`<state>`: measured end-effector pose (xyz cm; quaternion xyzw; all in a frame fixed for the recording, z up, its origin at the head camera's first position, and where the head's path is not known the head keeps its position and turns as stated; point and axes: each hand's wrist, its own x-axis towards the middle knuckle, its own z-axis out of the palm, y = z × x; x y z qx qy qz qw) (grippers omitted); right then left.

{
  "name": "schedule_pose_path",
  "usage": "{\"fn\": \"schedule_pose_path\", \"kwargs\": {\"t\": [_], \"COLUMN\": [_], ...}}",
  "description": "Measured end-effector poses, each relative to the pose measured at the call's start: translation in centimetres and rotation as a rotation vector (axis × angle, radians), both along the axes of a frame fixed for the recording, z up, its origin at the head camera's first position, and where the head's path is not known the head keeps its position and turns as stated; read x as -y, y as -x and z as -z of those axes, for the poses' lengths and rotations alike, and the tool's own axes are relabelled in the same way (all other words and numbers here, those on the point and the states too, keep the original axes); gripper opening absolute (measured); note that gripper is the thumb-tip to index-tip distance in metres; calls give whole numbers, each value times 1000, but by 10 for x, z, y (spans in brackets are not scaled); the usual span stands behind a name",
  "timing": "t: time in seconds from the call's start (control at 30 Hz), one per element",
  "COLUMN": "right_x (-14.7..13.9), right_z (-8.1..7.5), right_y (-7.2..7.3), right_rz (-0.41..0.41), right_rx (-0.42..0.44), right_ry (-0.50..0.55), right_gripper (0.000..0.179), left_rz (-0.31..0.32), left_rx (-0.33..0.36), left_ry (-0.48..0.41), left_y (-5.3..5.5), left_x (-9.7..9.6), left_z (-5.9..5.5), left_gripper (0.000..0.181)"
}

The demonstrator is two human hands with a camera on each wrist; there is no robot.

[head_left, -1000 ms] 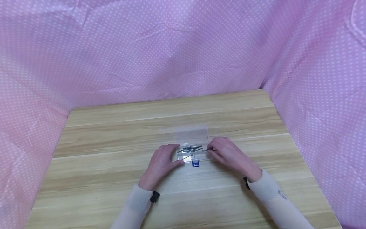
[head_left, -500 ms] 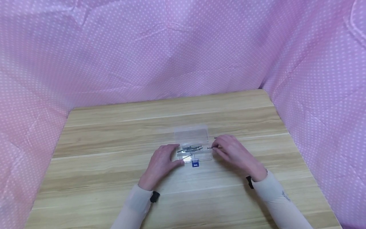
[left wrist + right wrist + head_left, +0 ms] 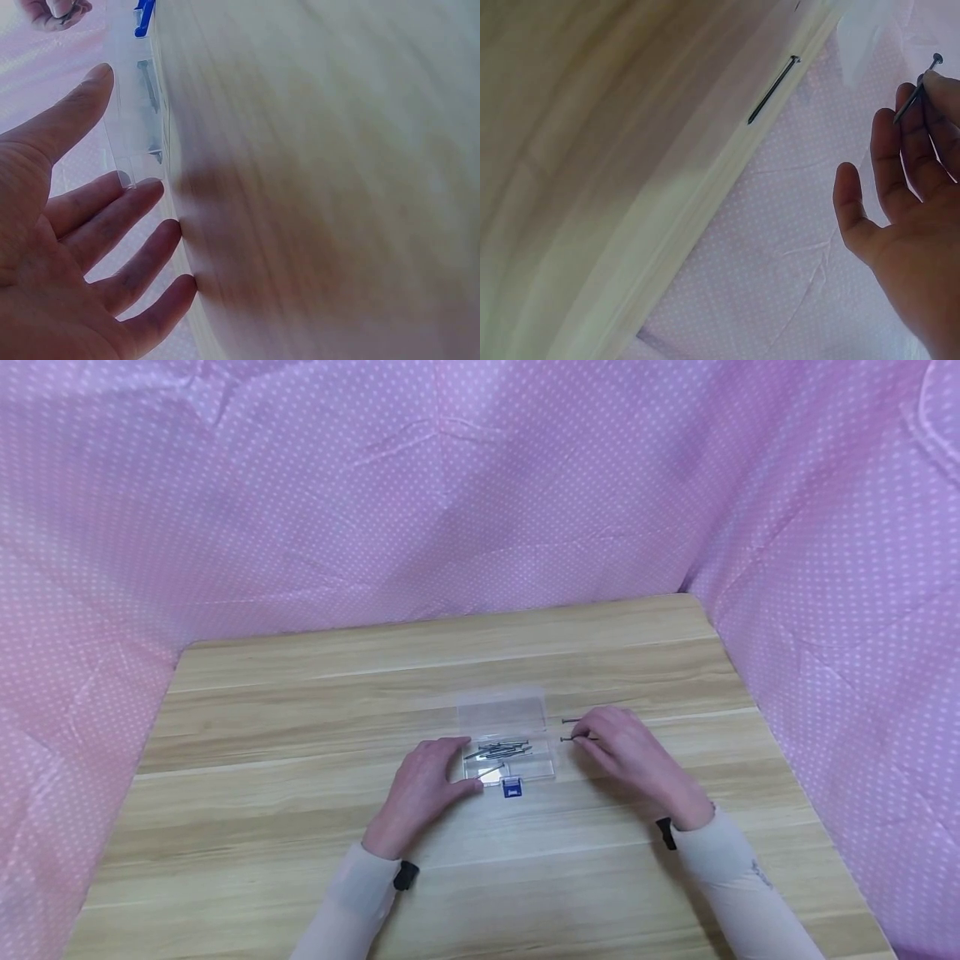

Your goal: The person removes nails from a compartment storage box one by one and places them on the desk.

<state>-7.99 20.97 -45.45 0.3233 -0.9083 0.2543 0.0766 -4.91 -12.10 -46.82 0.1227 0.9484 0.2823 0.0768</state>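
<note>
A clear plastic box (image 3: 536, 768) lies on the wooden table with its lid (image 3: 502, 714) folded back flat. Several dark nails (image 3: 501, 750) are heaped inside it, and one more nail (image 3: 491, 772) slants near the front left. My left hand (image 3: 422, 779) holds the box's left end, thumb at the front corner and forefinger at the back. To the right of the box, my right hand (image 3: 630, 752) pinches a single nail (image 3: 909, 103) between thumb and fingertips, head pointing left in the head view. Another nail (image 3: 772, 90) rests on the table just beyond that hand.
A blue latch (image 3: 512, 788) sticks out from the box's front edge. The wooden table (image 3: 300, 735) reaches back to a pink dotted cloth (image 3: 450, 527) that hangs behind and along both sides. Each wrist wears a black strap piece (image 3: 406, 875) at the sleeve.
My right hand has moved right from the box's right edge, carrying the pinched nail out over the table. The nail lying beyond it has come into sight. The left hand stays put.
</note>
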Motion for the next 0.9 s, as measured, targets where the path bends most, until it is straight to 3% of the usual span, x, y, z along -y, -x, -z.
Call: {"fn": "schedule_pose_path", "kwargs": {"t": [0.9], "right_x": [-11], "right_z": [9], "right_y": [19], "right_rz": [35], "right_rx": [29], "right_ry": [-82], "right_gripper": [10], "left_rz": [5], "left_rx": [-7], "left_ry": [-4], "left_y": [-1], "left_x": [0], "left_z": [-2], "left_gripper": [73]}}
